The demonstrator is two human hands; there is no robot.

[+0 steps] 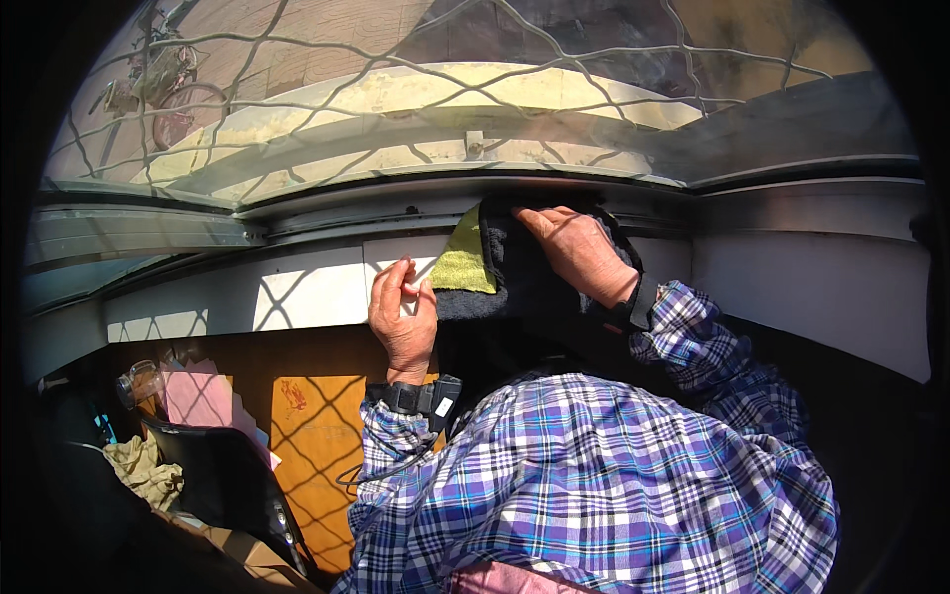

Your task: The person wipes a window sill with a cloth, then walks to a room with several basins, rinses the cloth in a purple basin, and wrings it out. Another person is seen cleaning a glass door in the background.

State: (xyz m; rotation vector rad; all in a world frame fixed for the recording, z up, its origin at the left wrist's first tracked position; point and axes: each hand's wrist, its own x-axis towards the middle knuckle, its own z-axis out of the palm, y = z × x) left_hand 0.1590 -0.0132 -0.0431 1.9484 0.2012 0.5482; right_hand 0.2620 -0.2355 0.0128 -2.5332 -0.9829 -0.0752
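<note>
The dark cloth (529, 272), with a yellow-green section (465, 262), lies along the white sill (317, 282) beside the window track (341, 226). I see the right hand (579, 255) on its upper part, fingers bent and close together; I cannot tell whether they grip it. The left hand (404, 322) is at the yellow-green edge, fingers curled narrowly toward the thumb; I cannot make out whether they pinch anything. Ahead, wire mesh (683, 48) stands across my view of a pale curved ledge (554, 84) and a bicycle (173, 109). At lower left I note pink sheets (193, 396), a clear container (142, 382), a crumpled beige cloth (146, 470) and an orange-brown panel (317, 421) crossed by mesh shadows. The plaid shirt (594, 475) hides much of the lower area; the dark cloth's underside merges with shadow, and the fisheye rim cuts off the corners.
</note>
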